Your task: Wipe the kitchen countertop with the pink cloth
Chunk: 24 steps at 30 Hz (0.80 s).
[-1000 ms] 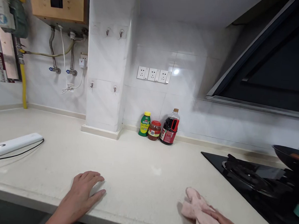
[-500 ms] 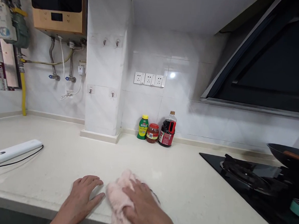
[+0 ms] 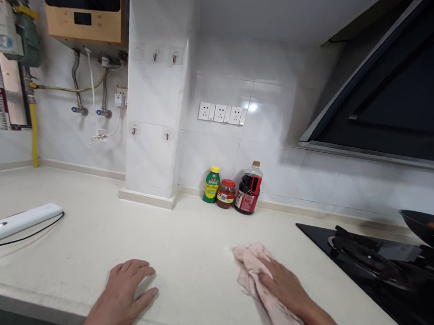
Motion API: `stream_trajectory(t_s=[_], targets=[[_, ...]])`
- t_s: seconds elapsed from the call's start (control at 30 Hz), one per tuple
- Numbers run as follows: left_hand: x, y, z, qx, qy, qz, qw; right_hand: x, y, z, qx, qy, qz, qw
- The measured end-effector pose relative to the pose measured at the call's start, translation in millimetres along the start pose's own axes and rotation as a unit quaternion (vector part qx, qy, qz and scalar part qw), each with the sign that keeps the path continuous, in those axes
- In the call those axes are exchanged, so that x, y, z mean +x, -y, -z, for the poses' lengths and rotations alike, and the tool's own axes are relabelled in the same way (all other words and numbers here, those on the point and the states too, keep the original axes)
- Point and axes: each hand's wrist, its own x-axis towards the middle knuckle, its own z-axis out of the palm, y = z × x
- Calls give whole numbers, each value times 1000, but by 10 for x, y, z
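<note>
A crumpled pale pink cloth (image 3: 252, 272) lies on the cream countertop (image 3: 183, 239), right of the middle. My right hand (image 3: 286, 287) presses down on it, fingers over the fabric, thumb along its near side; part of the cloth trails toward the front edge under my wrist. My left hand (image 3: 128, 289) rests on the counter near the front edge, fingers slightly curled and thumb apart, with nothing in it.
By the back wall stand a green bottle with a yellow cap (image 3: 211, 184), a red-lidded jar (image 3: 226, 194) and a dark sauce bottle (image 3: 248, 189). A black gas stove (image 3: 369, 260) with a wok (image 3: 422, 226) is at right. A white corded device (image 3: 24, 221) lies left.
My right hand has moved the cloth to the right across the counter, toward the stove. My left hand stays in nearly the same place. The view has shifted slightly.
</note>
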Motion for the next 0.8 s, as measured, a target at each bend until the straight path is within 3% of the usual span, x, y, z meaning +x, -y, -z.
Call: stream_trajectory(t_s=[0.07,0.17,0.33,0.57,0.7,0.8], targets=[[7,-22,17,-3,1,3,1000,164,-210,5,-12,-12,-49,999],[11,-37,19,-7,2,6,1000,420,-245,15,-17,-18,-101,995],[27,-48,17,-19,18,20,999,825,246,50,4,-10,-116,993],[47,-61,33,-47,28,46,997,1044,1428,51,42,50,47,997],[25,-64,42,-55,21,48,997,716,2008,2,50,97,182,977],[17,-78,66,-58,26,45,997,281,2170,17,52,129,261,955]])
